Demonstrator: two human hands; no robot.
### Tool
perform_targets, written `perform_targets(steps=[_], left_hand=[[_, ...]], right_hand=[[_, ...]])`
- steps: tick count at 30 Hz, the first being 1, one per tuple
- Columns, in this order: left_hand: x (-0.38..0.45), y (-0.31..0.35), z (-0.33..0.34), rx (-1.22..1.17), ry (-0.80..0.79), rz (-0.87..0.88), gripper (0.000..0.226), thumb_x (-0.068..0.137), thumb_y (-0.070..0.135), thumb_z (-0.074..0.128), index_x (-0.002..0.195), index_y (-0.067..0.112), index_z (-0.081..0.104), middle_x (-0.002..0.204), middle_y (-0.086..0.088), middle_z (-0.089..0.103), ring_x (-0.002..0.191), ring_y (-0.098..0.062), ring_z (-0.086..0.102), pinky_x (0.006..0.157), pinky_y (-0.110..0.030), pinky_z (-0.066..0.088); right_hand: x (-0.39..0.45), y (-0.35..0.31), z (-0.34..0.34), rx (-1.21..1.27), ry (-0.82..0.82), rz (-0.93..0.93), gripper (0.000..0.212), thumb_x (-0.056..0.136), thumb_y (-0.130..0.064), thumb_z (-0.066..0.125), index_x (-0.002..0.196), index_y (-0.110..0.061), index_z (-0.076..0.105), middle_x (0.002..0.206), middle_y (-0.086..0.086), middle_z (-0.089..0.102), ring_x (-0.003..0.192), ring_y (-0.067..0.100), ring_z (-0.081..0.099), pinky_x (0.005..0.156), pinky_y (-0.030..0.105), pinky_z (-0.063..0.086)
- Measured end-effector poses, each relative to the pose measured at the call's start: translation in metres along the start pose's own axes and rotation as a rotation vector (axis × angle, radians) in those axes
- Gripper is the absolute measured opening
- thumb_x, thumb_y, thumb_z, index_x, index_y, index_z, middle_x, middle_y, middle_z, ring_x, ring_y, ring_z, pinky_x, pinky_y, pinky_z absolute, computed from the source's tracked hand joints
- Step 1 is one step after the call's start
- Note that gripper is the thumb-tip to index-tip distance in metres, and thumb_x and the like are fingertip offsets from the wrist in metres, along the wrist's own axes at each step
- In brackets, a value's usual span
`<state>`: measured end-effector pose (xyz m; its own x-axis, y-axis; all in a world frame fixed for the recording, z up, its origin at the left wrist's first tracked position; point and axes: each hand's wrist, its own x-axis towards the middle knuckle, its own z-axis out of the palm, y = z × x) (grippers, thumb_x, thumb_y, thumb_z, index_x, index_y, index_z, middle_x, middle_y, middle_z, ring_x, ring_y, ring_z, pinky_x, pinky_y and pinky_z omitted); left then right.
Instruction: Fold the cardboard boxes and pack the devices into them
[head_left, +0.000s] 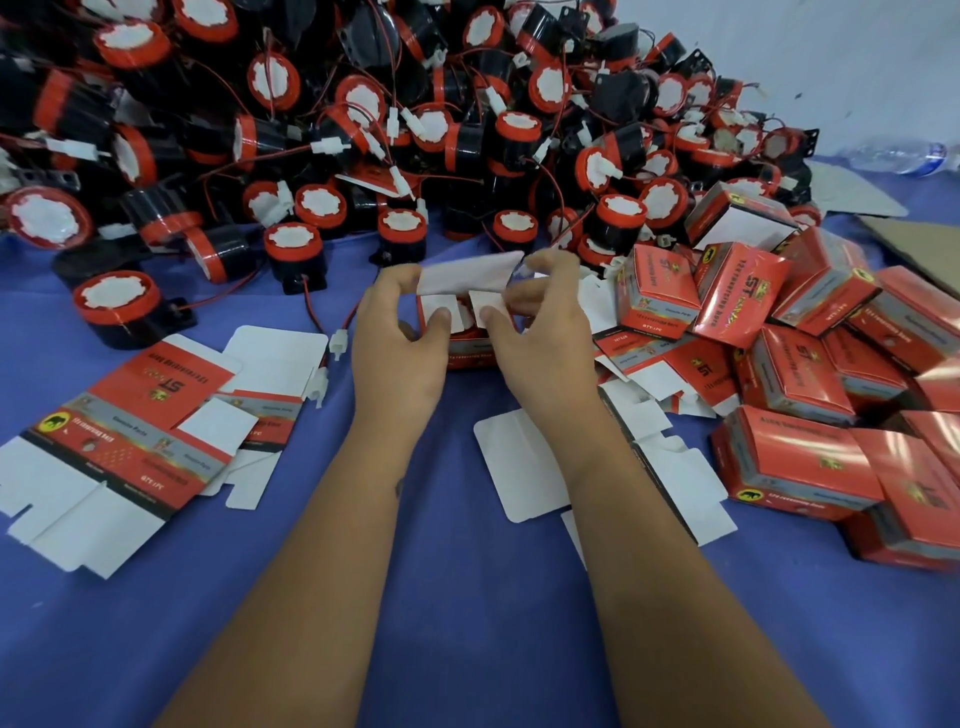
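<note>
Cardboard box end flaps sit pinched by left hand and right hand; side flaps should fold flat before the lid tucks.

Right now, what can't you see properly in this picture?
All in the head view:
- Inside of the box being folded: the left hand, the right hand and the white flaps cover it, so whether a device is inside is unknown.
- Small print on the packed boxes: blurred.
- Pile of devices: cut off at the top and left edges.
- Plastic bottle: blurred, cut off at the right edge.
</note>
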<state>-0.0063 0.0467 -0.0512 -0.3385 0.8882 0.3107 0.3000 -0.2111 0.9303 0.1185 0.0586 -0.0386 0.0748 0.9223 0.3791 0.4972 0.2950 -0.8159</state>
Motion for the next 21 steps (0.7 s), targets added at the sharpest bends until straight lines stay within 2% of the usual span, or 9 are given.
perform_targets(steps=[2,5,9,12,14,15,17,19,21], left_hand=[[-0.001,0.001,-0.002,-0.015,0.008,0.013,0.026,0.093,0.008,0.062,0.099,0.033,0.056,0.101,0.024,0.063,0.067,-0.003,0.051,0.068,-0.025,0.052],[-0.002,0.002,-0.002,-0.063,0.012,-0.003,0.021,0.092,0.007,0.065,0.095,0.027,0.060,0.088,0.026,0.062,0.057,0.003,0.049,0.057,-0.013,0.045],[-0.002,0.003,-0.005,-0.072,-0.036,-0.016,0.018,0.092,0.008,0.066,0.097,0.025,0.063,0.085,0.016,0.062,0.057,0.003,0.050,0.056,-0.012,0.043],[0.000,0.003,-0.009,-0.017,-0.084,-0.015,0.017,0.090,0.003,0.065,0.098,0.018,0.067,0.116,0.008,0.066,0.076,0.000,0.057,0.067,-0.007,0.046],[0.003,0.002,-0.012,-0.039,-0.122,-0.024,0.019,0.093,0.001,0.058,0.100,0.015,0.070,0.126,0.004,0.064,0.089,-0.010,0.062,0.072,-0.010,0.048],[0.003,0.002,-0.013,-0.106,-0.155,-0.045,0.025,0.094,-0.001,0.053,0.101,0.015,0.071,0.130,0.004,0.063,0.099,-0.017,0.063,0.074,-0.014,0.051],[0.002,0.002,-0.015,-0.148,-0.216,-0.050,0.033,0.097,0.000,0.046,0.109,0.018,0.071,0.139,0.003,0.057,0.122,-0.020,0.057,0.084,-0.026,0.054],[0.001,0.001,-0.015,0.072,-0.252,0.020,0.034,0.097,0.007,0.053,0.126,0.019,0.066,0.150,0.005,0.047,0.136,-0.017,0.042,0.106,-0.031,0.041],[0.000,-0.002,-0.014,0.323,-0.250,0.133,0.045,0.095,0.009,0.059,0.139,0.015,0.057,0.157,0.006,0.037,0.140,-0.017,0.031,0.112,-0.023,0.023]], right_hand=[[0.000,0.000,-0.002,0.111,0.017,-0.019,0.060,0.088,-0.008,0.069,0.133,-0.036,0.041,0.123,-0.009,0.052,0.104,0.001,0.058,0.081,0.010,0.049],[0.004,0.002,-0.005,-0.078,-0.044,-0.183,0.040,0.087,-0.003,0.066,0.124,-0.017,0.064,0.124,-0.002,0.057,0.114,0.011,0.053,0.098,0.026,0.046],[0.004,-0.001,-0.017,-0.211,-0.092,-0.227,0.027,0.083,-0.005,0.067,0.108,-0.013,0.073,0.111,0.000,0.069,0.109,0.018,0.055,0.094,0.013,0.036],[0.001,-0.005,-0.026,-0.274,-0.174,-0.271,0.029,0.074,-0.018,0.062,0.099,-0.008,0.074,0.105,0.003,0.071,0.103,0.025,0.059,0.095,0.035,0.045],[0.000,-0.008,-0.027,-0.311,-0.204,-0.257,0.032,0.076,-0.031,0.062,0.095,-0.007,0.072,0.102,0.002,0.069,0.099,0.025,0.059,0.090,0.043,0.046],[0.001,-0.008,-0.027,-0.334,-0.214,-0.257,0.032,0.080,-0.034,0.066,0.096,-0.007,0.071,0.101,0.003,0.068,0.099,0.025,0.059,0.089,0.044,0.046],[0.003,-0.005,-0.025,-0.382,-0.232,-0.262,0.033,0.084,-0.035,0.072,0.104,-0.008,0.071,0.107,0.004,0.067,0.102,0.024,0.058,0.090,0.042,0.046],[0.003,-0.002,-0.025,-0.381,-0.239,-0.262,0.038,0.083,-0.033,0.075,0.112,-0.009,0.071,0.115,0.003,0.066,0.108,0.022,0.056,0.095,0.034,0.045],[0.004,0.001,-0.024,-0.333,-0.224,-0.247,0.038,0.083,-0.028,0.076,0.114,-0.007,0.071,0.123,0.005,0.066,0.116,0.023,0.054,0.100,0.029,0.040]])
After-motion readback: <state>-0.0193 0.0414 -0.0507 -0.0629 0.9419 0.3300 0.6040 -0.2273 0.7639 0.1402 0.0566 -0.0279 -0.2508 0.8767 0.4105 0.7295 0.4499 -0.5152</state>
